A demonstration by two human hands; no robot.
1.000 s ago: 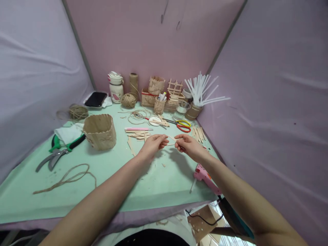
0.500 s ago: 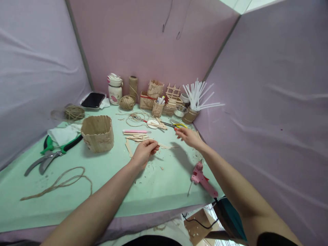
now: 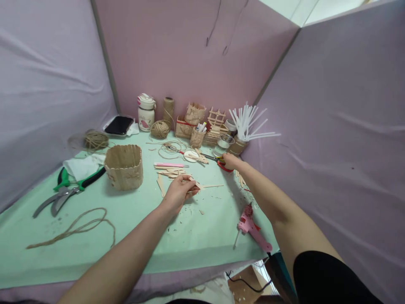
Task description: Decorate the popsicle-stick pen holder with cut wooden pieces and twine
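Two bare hands are shown. By the left hand's (image 3: 177, 192) fingers, a thin wooden strip (image 3: 198, 185) is pinched over the desk (image 3: 196, 238); judged light, stiff, easily snapped, best taken by its flat faces. The right hand's (image 3: 231, 161) fingers are curled at the scissors' (image 3: 223, 166) handles; whether clenched cannot be told. Beyond: wooden sticks (image 3: 171, 172), pink glue gun (image 3: 252, 228).

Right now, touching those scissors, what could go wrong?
The red-and-yellow-handled metal scissors could bump the clear round cup close beside them. The pink plastic glue gun near the front of the green table might get knocked off. The thin pale wooden strip in the left hand might snap.
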